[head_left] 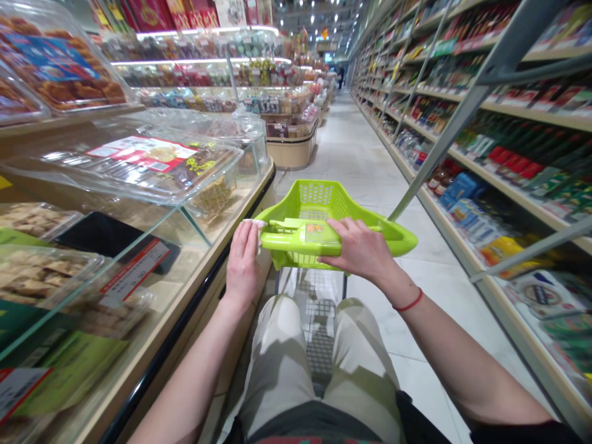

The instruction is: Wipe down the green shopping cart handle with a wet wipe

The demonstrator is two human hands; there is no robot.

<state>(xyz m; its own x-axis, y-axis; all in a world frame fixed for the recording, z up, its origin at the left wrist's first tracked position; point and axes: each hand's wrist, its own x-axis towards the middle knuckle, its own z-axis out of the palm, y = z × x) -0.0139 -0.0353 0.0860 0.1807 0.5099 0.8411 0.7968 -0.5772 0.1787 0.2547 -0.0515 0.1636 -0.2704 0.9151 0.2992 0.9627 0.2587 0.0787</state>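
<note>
A bright green shopping cart (pixel 319 193) with a perforated basket stands right in front of my legs. My right hand (pixel 363 250) is wrapped around the right part of its green handle (pixel 300 246). At the handle's left end, my left hand (pixel 244 259) is closed on a white cloth or tissue (pixel 260 231), pressed against the handle's side and corner. An orange marking (pixel 314 228) shows on the middle of the handle. Beneath the basket, a lower grid shelf is partly visible between my knees. The inside of the basket looks bare where it shows.
On the left runs a glass-edged food counter (pixel 185 225) with clear plastic packs, close to my left arm. Stocked shelves (pixel 522 154) line the right, with a grey metal ladder-like frame (pixel 439 148) before them. A tiled aisle (pixel 345 135) stretches ahead past a rounded display stand (pixel 289 151).
</note>
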